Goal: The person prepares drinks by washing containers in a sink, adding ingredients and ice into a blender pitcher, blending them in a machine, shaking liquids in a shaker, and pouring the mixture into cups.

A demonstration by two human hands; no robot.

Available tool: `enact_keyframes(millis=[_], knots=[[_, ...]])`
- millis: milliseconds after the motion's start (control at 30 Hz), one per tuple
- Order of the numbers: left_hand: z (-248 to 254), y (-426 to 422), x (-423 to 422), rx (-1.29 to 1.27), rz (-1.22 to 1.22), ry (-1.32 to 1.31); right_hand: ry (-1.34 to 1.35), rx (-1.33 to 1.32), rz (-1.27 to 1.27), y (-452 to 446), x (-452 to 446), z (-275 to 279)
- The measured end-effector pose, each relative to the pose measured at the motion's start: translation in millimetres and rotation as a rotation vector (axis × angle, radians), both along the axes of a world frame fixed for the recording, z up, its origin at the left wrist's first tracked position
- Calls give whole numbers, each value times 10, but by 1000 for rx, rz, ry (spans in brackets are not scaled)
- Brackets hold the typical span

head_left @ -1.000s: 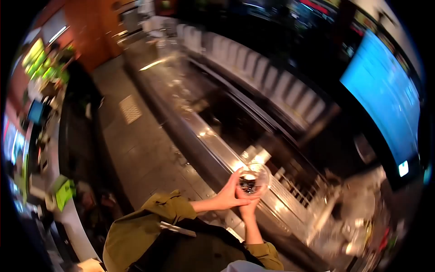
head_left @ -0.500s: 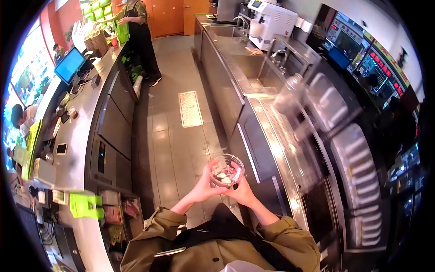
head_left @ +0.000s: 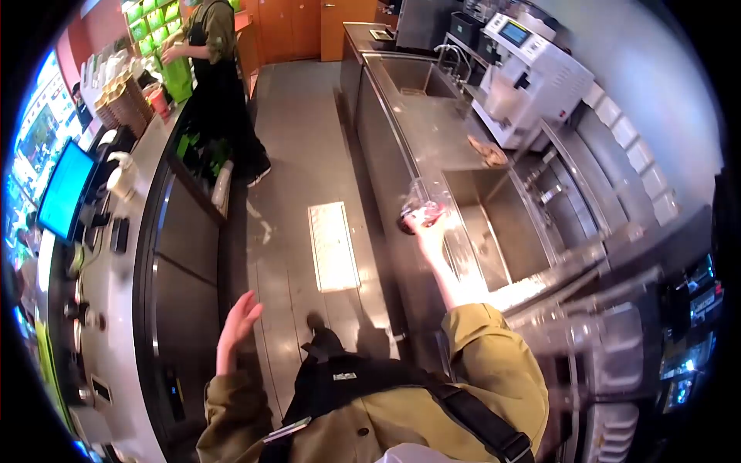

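A: Quick pos. check: what's the R hand [head_left: 429, 231] doing?

B: It's gripping a clear plastic cup [head_left: 423, 204], taking it from the near side. Dark + pinkish contents are showing thru the wall.

A: Which way's the cup lying?

B: It's sitting at the far end of the R forearm, which is pointing far and a bit left. Long axis? Can't tell, blur's hiding whether it's leaning or standing straight.

A: And the L hand [head_left: 241, 318]?

B: Holding nothing, fingers loosely apart. It's hanging nearer and well left of the cup, over the aisle side, so the R is def. the closer one.

A: What's next to the cup?

B: It's overlapping the L edge of the steel counter [head_left: 432, 143] in view; can't tell if it's touching. The near sink [head_left: 505, 228] is lying just to its right.

A: Farther out?

B: A crumpled brown cloth, prob. [head_left: 488, 151], is lying beyond that sink, w/ a white machine [head_left: 532, 81] standing behind it. Floor grate [head_left: 333, 248] is lying left of the cup, and a co-worker [head_left: 219, 35] is standing far L.
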State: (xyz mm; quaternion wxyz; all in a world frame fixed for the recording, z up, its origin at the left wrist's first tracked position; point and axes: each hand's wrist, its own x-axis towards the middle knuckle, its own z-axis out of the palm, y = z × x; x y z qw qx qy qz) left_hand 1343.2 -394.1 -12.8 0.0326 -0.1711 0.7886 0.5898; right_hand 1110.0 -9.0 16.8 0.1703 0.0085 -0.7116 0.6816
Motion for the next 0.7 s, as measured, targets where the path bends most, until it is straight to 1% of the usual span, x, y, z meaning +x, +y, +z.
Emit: enact_keyframes(millis=[67,100,133,167,200,233,267,300,333,367,400,433,467,533,567,600,633,667,700], knots=[[-54,-545,-661,-112,12,-159,74,28,-190,-49,-1043,-179],[-201,-868,-1089,-288,-56,-170,50,150,-284,14,-1533,-283],[-183,-1012,-1590,-340,-113,-39,97,92,-336,176,-2172,-760],[-66,-1104,-2215,-513,-187,-28,27,159,-386,235,-2519,-695],[133,-1044,-2843,-559,-204,90,-80,136,-371,68,-2587,-285],[193,-1025,-3513,-559,-245,129,-63,401,-547,293,-3048,-637],[188,-913,-4183,-518,-290,277,-46,354,-576,447,-3340,-840],[462,-639,-4812,-537,-352,271,-146,352,-560,446,-3473,-742],[634,-383,-5447,-554,-465,352,-185,380,-582,540,-3679,-814],[801,-78,-6011,-524,-591,457,-126,321,-552,524,-3769,-738],[984,240,-6574,-505,-731,495,-63,386,-671,650,-3970,-968],[1045,530,-7074,-462,-827,608,-97,402,-687,606,-4084,-874],[1083,839,-7597,-480,-935,636,-138,419,-737,480,-4094,-750],[919,1450,-8536,-439,-995,1003,-102,239,-805,543,-4315,-890],[1012,1737,-8916,-374,-1082,1011,-53,192,-835,668,-4372,-1103],[1020,2033,-9351,-320,-1176,950,-81,211,-881,628,-4456,-1099],[1076,2274,-9709,-331,-1200,1031,-110,229,-926,586,-4532,-1078],[1133,2523,-10071,-339,-1212,1100,-251,305,-979,425,-4510,-824],[1314,2729,-10375,-345,-1224,1154,-317,352,-1106,334,-4448,-846]])
